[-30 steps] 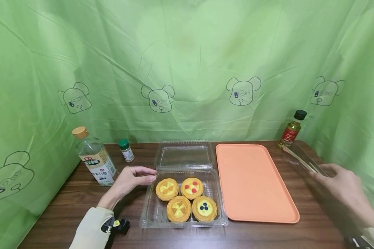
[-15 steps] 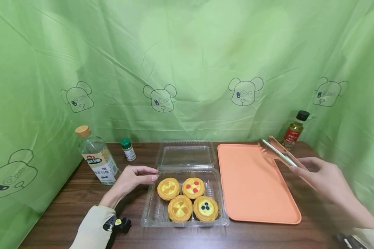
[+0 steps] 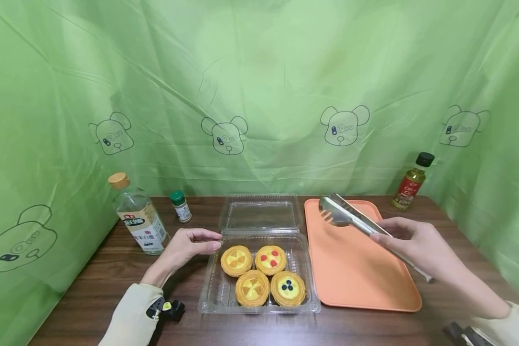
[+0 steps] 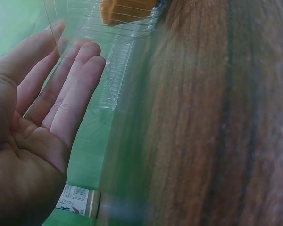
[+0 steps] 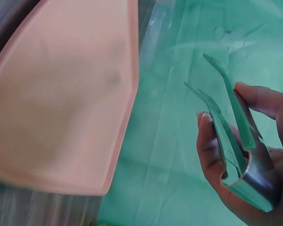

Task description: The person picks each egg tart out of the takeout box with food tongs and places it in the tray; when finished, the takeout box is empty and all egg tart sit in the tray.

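Observation:
My left hand [image 3: 182,251] pinches the left edge of a clear plastic clamshell box [image 3: 213,292] between thumb and fingertips. Its lid [image 3: 261,215] lies folded back behind it. Inside sit two tarts with orange pieces, one at the back left [image 3: 236,261] and one at the front [image 3: 253,288], plus a red-topped tart [image 3: 270,260] and a blueberry-topped tart [image 3: 288,288]. My right hand [image 3: 424,247] holds metal tongs [image 3: 358,220] over the orange tray [image 3: 350,274]. In the right wrist view the arms of the tongs [image 5: 231,127] are spread apart, between thumb and fingers.
A vinegar bottle [image 3: 144,228] and a small green-capped jar [image 3: 181,210] stand left of the box. An oil bottle [image 3: 408,187] stands at the back right, beyond the tray. Green cloth [image 3: 281,96] surrounds the wooden table [image 3: 112,298].
My right hand has brought the tongs leftward from the table's right side to above the tray. The left hand stays at the box edge. The whole view has shifted slightly.

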{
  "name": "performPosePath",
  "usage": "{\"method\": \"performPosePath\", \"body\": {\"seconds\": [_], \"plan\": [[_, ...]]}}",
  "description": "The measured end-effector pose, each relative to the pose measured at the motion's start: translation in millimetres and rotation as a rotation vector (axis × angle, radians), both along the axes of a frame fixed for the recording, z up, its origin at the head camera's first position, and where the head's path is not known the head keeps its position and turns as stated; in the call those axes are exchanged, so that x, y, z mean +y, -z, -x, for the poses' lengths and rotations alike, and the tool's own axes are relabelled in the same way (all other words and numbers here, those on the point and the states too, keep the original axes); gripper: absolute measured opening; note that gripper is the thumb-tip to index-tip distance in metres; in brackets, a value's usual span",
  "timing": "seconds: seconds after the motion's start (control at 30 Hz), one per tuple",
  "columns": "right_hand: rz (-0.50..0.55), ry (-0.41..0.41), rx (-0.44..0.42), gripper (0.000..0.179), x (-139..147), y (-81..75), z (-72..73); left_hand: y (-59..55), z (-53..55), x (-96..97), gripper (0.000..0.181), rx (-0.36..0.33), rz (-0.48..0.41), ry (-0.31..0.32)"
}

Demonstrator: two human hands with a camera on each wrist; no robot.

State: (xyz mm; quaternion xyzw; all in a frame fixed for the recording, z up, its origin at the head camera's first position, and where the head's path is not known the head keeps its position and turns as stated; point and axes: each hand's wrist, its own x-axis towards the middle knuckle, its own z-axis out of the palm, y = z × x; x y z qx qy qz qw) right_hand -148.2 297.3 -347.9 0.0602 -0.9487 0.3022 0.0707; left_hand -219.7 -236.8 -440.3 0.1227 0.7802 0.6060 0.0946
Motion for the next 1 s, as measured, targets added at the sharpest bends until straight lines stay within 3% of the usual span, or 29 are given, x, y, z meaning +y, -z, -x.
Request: {"method": "performPosePath", "body": {"seconds": [0.27,0.63,1.0], "plan": [[0.095,-0.118,-0.023,0.034,-39,-10.3,-5.1,1.1,-0.5,-0.5,0.034,-0.007,0.001,-0.005],[0.203,-0.265,-0.093,0.029,-83,-9.6,-1.7,1.8,2.1,0.7,0.034,-0.002,0.008,-0.01],[0.18,-0.383,-0.128,0.022,-118,-6.5,8.9,0.5,1.1,-1.0,0.034,0.009,0.006,0.004]]}}
